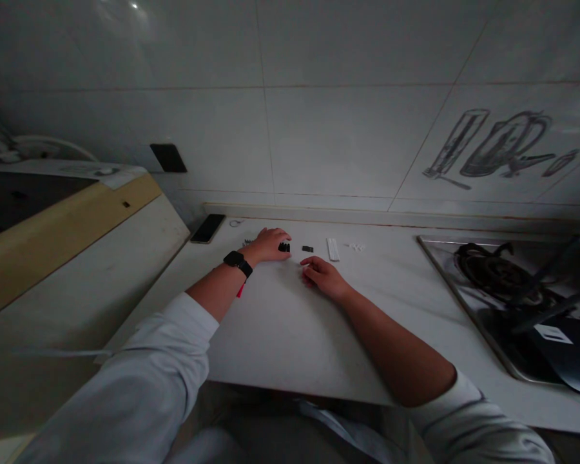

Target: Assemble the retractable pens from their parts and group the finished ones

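My left hand (270,245) reaches over the white counter (280,335), thumb and fingers bent closely round a small cluster of black pieces (284,247). Whether the pieces still rest on the counter is hard to see. My right hand (323,276) is just to the right and nearer me, with its fingers curled in and thumb close to the index finger. Anything inside that curl is too small to make out. Beyond it lie a small dark block (308,249), a bundle of thin white sticks (333,249) and several tiny white bits (356,247).
A phone (208,229) and a thin loop (236,223) lie at the back left. Dark jagged pieces (248,242) and a red item (241,290) show partly behind my left wrist. A gas stove (502,277) is on the right, a large pale box-like unit (125,251) on the left.
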A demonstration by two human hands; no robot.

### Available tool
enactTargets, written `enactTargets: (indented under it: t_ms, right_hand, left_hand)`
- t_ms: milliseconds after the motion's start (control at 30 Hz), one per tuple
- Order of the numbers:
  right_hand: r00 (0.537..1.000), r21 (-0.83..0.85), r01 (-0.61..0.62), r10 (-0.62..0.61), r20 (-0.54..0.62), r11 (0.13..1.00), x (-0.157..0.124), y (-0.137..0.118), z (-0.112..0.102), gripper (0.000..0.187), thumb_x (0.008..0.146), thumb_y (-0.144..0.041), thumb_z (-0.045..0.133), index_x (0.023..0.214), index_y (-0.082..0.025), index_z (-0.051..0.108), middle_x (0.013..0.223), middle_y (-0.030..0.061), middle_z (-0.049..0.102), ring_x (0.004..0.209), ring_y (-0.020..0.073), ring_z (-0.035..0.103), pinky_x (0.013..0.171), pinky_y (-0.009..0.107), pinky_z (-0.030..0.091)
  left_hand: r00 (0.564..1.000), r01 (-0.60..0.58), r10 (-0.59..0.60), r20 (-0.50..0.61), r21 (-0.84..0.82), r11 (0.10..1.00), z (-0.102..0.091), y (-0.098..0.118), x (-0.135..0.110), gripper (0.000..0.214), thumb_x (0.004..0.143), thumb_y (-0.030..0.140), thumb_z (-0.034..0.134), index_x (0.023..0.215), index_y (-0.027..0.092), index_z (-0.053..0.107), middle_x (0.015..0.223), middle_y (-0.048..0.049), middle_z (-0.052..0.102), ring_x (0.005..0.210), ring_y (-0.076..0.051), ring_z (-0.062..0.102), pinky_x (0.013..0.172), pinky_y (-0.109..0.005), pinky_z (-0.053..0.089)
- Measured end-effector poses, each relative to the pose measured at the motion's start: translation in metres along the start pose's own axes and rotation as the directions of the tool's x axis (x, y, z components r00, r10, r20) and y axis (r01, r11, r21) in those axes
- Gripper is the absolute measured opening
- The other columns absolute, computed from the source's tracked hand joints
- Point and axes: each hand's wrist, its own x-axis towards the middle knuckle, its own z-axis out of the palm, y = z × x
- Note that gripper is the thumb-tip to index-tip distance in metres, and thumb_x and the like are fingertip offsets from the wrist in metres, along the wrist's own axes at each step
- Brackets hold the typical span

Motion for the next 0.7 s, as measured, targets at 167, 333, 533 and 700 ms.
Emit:
enactTargets:
  t_ms: [167, 333, 533, 700]
  right_hand:
    - [1.000, -0.020, -0.010, 0.010, -0.006, 1.000, 0.002, 0.002, 0.000, 0.030, 0.085, -0.043, 0.064, 0.106, -0.023, 0.058, 0.074, -0.0026, 0.063, 0.062, 0.0127, 0.059, 0.063, 0.027, 0.051]
    - [1.000, 0.008, 0.007, -0.007, -0.001, 1.000, 0.003, 0.003, 0.000, 0.033, 0.082, -0.044, 0.065, 0.105, -0.022, 0.058, 0.073, -0.0032, 0.064, 0.061, 0.0121, 0.058, 0.062, 0.027, 0.050]
    - [1.000, 0.040, -0.005, 0.005, -0.009, 0.999, 0.003, 0.004, -0.001, 0.033, 0.081, -0.042, 0.066, 0.106, -0.021, 0.058, 0.073, -0.0035, 0.065, 0.061, 0.0118, 0.059, 0.063, 0.026, 0.051]
    - [1.000, 0.071, -0.009, 0.011, -0.029, 0.997, 0.005, 0.006, -0.001, 0.032, 0.080, -0.040, 0.068, 0.105, -0.022, 0.058, 0.073, -0.0031, 0.066, 0.062, 0.0121, 0.061, 0.063, 0.027, 0.053]
  left_hand:
    - [0.998, -0.043, 0.044, -0.040, 0.030, 0.999, 0.007, 0.010, -0.010, 0.051, 0.082, 0.046, 0.071, 0.128, 0.025, 0.068, 0.139, -0.0108, 0.061, 0.129, -0.030, 0.055, 0.115, -0.048, 0.033]
    - [0.999, -0.025, 0.028, -0.034, 0.099, 0.995, 0.018, 0.017, -0.027, 0.046, 0.084, 0.047, 0.069, 0.126, 0.028, 0.069, 0.144, -0.0114, 0.056, 0.136, -0.032, 0.049, 0.121, -0.055, 0.024]
    - [0.998, -0.032, 0.038, -0.053, 0.117, 0.993, 0.018, 0.030, -0.039, 0.048, 0.085, 0.039, 0.069, 0.130, 0.025, 0.067, 0.144, -0.0129, 0.056, 0.132, -0.032, 0.052, 0.117, -0.054, 0.032]
    - [0.988, -0.091, 0.095, -0.121, 0.045, 0.995, 0.016, 0.053, -0.051, 0.043, 0.084, 0.032, 0.071, 0.126, 0.023, 0.068, 0.138, -0.0134, 0.061, 0.130, -0.031, 0.055, 0.115, -0.049, 0.039]
